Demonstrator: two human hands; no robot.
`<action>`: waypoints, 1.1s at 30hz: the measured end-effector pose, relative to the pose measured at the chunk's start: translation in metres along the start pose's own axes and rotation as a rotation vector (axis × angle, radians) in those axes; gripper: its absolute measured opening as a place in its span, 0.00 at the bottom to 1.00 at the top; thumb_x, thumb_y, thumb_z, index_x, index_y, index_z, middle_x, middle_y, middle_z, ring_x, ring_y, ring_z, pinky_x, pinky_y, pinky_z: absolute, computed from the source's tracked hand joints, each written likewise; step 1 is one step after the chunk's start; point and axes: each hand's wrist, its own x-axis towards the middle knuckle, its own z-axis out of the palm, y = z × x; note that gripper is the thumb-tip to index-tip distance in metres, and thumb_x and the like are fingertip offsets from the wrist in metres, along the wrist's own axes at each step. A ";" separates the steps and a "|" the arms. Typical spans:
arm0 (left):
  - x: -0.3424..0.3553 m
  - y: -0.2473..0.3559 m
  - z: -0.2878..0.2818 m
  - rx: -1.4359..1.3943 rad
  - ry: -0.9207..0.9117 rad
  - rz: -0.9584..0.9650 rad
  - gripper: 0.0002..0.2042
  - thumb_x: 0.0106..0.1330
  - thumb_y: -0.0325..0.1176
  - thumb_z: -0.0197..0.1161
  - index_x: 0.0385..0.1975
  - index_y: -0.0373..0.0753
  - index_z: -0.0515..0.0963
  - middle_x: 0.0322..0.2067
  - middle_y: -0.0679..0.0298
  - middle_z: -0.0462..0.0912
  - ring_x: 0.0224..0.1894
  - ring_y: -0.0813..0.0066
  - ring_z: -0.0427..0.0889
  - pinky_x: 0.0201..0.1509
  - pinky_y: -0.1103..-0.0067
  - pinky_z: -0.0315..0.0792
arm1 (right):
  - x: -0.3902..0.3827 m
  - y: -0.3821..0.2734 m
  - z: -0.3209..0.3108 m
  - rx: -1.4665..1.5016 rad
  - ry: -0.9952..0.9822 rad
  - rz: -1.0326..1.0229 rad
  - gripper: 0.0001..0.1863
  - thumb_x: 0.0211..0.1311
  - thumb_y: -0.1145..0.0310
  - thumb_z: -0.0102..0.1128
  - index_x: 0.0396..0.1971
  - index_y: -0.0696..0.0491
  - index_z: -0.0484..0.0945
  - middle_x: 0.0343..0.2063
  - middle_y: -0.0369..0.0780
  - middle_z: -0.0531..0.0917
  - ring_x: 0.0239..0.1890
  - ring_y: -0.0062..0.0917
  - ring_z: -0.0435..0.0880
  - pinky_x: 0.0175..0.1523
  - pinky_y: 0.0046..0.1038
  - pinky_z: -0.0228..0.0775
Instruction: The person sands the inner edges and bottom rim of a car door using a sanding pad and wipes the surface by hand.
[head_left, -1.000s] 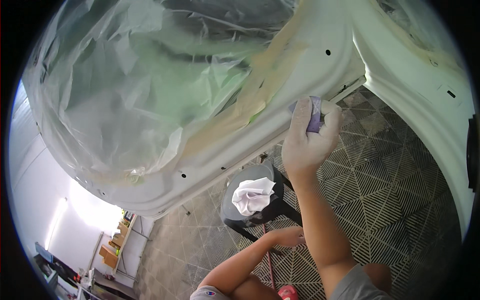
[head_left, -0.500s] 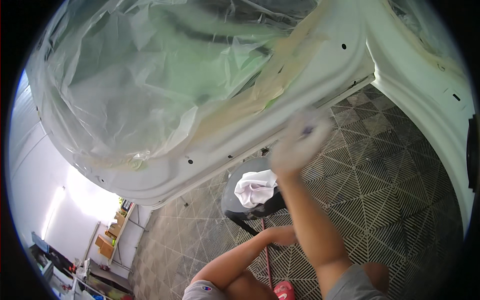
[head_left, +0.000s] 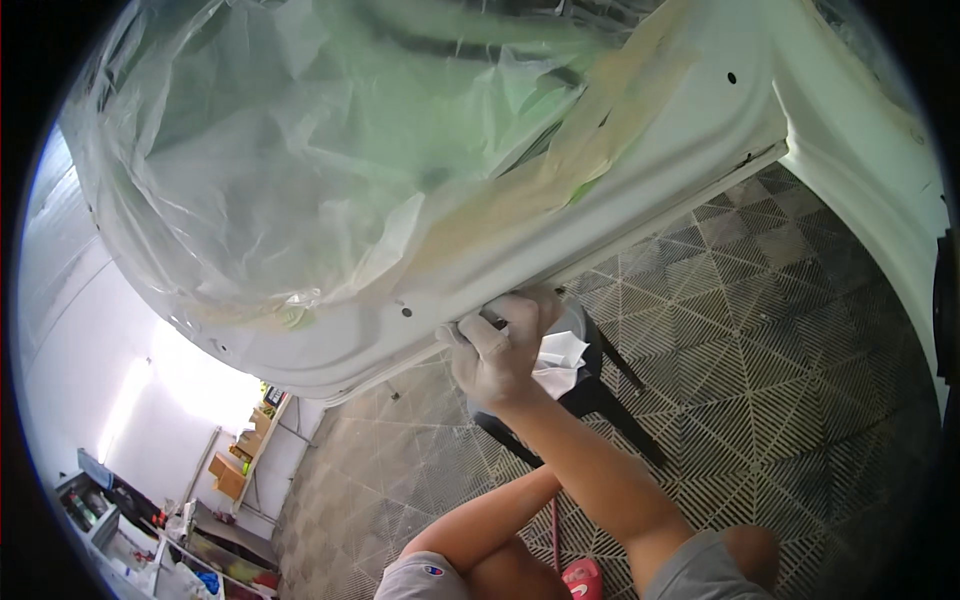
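My right hand (head_left: 498, 355), coated in pale dust, is at the lower edge of a white car door (head_left: 700, 160), its fingers curled; whatever they hold is hidden. Clear plastic sheeting (head_left: 260, 170) and tan masking tape (head_left: 627, 120) cover the door's upper part. A crumpled white cloth (head_left: 557, 365) lies on a dark stool (head_left: 610, 410) just beyond that hand, partly hidden by it. My left forearm (head_left: 480, 510) reaches inward from the bottom left; its hand is hidden behind my right forearm.
A white body panel (head_left: 860, 200) curves down the right side. Patterned tiles (head_left: 740, 330) make up the floor. At the lower left stand shelving with brown boxes (head_left: 228, 478) and a cluttered bench (head_left: 130, 540) by a lit wall. A pink sandal (head_left: 582, 580) shows below.
My right hand has moved left and down along the door's edge, over the stool. The purple pad earlier seen in it is now hidden. The door appears shifted rightward in the view.
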 end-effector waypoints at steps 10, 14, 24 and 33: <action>-0.019 -0.007 -0.002 -0.013 0.025 -0.031 0.27 0.72 0.39 0.60 0.67 0.33 0.66 0.69 0.47 0.65 0.71 0.58 0.62 0.73 0.67 0.56 | 0.007 -0.017 0.001 0.034 0.063 0.069 0.11 0.53 0.77 0.66 0.32 0.52 0.72 0.33 0.38 0.71 0.35 0.32 0.67 0.44 0.37 0.58; -0.018 -0.009 0.001 -0.006 0.024 -0.019 0.27 0.73 0.41 0.58 0.66 0.33 0.67 0.68 0.47 0.66 0.70 0.56 0.63 0.73 0.67 0.57 | 0.009 0.013 -0.009 0.013 0.176 0.127 0.13 0.53 0.75 0.70 0.34 0.52 0.73 0.33 0.37 0.72 0.35 0.30 0.69 0.38 0.34 0.60; -0.020 -0.035 0.004 -0.120 -0.002 -0.079 0.26 0.75 0.47 0.54 0.64 0.33 0.69 0.65 0.46 0.70 0.68 0.54 0.67 0.72 0.67 0.60 | 0.049 0.044 -0.029 -0.039 0.244 0.072 0.05 0.65 0.77 0.60 0.33 0.55 0.71 0.29 0.35 0.74 0.28 0.21 0.70 0.32 0.25 0.62; 0.016 -0.025 0.005 -0.031 -0.080 -0.123 0.23 0.75 0.44 0.52 0.60 0.33 0.73 0.60 0.47 0.76 0.62 0.57 0.74 0.68 0.67 0.66 | 0.096 0.076 -0.061 0.027 0.321 0.347 0.06 0.72 0.72 0.52 0.37 0.59 0.68 0.30 0.37 0.74 0.30 0.20 0.69 0.37 0.25 0.64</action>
